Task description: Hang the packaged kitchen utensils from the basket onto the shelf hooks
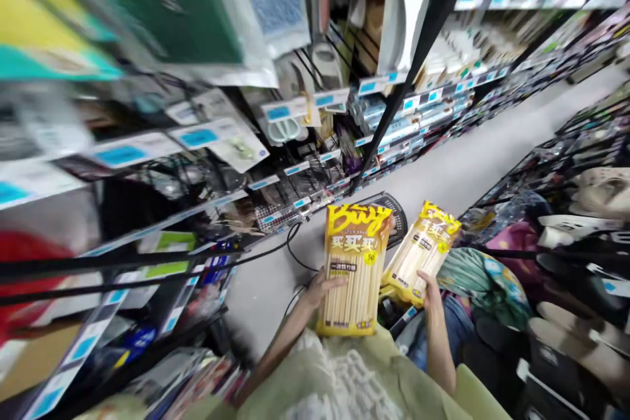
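Note:
My left hand [321,290] grips the left edge of a yellow-topped pack of wooden chopsticks [355,269], held upright in front of me. My right hand [429,289] holds the bottom of a second, similar chopstick pack [422,252], tilted to the right. Both packs are clear bags with pale sticks inside and a yellow printed header. The two packs sit side by side, almost touching, above my lap.
Shop shelving [207,144] with hanging packets and blue price tags runs along the left. A grey aisle floor [467,170] stretches away to the upper right. A black cable [295,256] lies on the floor. Bins of slippers and cloth goods [581,223] fill the right.

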Motion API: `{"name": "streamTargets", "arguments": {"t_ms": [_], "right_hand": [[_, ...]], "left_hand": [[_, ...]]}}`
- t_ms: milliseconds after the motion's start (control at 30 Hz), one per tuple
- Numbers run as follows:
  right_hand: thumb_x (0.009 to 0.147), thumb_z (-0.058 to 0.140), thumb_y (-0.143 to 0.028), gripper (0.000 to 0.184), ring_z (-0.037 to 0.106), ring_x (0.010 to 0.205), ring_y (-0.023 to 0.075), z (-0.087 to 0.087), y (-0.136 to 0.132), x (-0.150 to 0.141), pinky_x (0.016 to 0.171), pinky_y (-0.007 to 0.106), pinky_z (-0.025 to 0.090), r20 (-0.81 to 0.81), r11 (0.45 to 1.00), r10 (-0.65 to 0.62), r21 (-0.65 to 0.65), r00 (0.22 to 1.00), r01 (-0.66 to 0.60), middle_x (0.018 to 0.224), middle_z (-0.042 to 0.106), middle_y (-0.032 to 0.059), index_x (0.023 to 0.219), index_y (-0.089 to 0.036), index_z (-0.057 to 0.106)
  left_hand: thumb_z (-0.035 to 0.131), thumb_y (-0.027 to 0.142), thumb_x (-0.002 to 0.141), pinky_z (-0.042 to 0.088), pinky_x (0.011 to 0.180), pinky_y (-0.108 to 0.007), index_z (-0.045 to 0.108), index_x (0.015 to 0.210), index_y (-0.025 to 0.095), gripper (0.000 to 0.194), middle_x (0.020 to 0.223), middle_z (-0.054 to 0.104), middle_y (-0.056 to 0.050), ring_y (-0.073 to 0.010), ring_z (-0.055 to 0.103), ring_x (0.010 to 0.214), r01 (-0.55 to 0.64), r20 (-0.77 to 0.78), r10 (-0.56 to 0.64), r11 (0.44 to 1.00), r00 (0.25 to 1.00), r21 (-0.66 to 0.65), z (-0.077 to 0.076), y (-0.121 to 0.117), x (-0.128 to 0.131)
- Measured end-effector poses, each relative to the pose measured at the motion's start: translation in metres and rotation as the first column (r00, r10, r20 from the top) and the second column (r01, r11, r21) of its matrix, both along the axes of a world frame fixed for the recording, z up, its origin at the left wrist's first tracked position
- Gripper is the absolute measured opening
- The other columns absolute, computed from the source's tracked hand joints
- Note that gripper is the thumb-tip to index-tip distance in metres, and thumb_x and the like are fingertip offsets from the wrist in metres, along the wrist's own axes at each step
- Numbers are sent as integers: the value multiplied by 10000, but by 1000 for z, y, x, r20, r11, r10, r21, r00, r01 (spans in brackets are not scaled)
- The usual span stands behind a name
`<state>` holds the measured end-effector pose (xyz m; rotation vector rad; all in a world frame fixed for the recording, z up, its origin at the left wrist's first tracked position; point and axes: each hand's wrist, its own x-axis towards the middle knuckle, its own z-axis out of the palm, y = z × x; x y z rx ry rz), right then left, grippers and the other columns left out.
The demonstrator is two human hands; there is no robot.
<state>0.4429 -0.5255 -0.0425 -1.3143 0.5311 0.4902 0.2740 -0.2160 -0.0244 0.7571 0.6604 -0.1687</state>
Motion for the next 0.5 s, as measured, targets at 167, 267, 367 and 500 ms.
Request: {"name": "streamTargets", "arguments": {"t_ms": [167, 267, 367, 500], "right_hand": [[503, 759, -256, 562, 797, 864, 324, 68, 21, -19, 774, 491, 687, 208, 993, 3, 112, 978, -26, 951, 813, 30, 1062, -241, 703], [513, 761, -262, 532, 789, 889, 289, 86, 40, -31, 817, 451, 685, 297, 987, 20, 149, 955, -67, 959, 811, 11, 1041, -246, 700], [515, 819, -289, 501, 782, 905, 284, 93, 54, -41, 836, 438, 676, 320, 984, -2, 169, 947, -55, 933, 806, 11, 996, -241, 692], [636, 851, -411, 366, 772, 716, 273, 95, 66, -51, 689, 391, 670, 416, 958, 33, 245, 909, -147, 796, 782, 20, 921, -249, 690]], "left_hand": [[916, 354, 605, 589, 856, -452, 738, 977, 140, 464, 911, 812, -115, -358, 755, 930, -44, 158, 37, 998, 987, 41, 23, 22, -23], [927, 338, 593, 594, 858, -460, 741, 998, 134, 490, 961, 818, -130, -357, 759, 926, -88, 210, 76, 995, 975, 51, 32, 32, -39], [924, 312, 608, 590, 878, -465, 740, 1055, 140, 513, 1035, 820, -133, -364, 752, 973, -137, 244, 118, 989, 963, 61, 41, 42, -53], [944, 327, 543, 597, 879, -468, 743, 981, 131, 520, 968, 821, -137, -374, 756, 965, -174, 248, 161, 984, 955, 31, 53, 52, -64]]}}
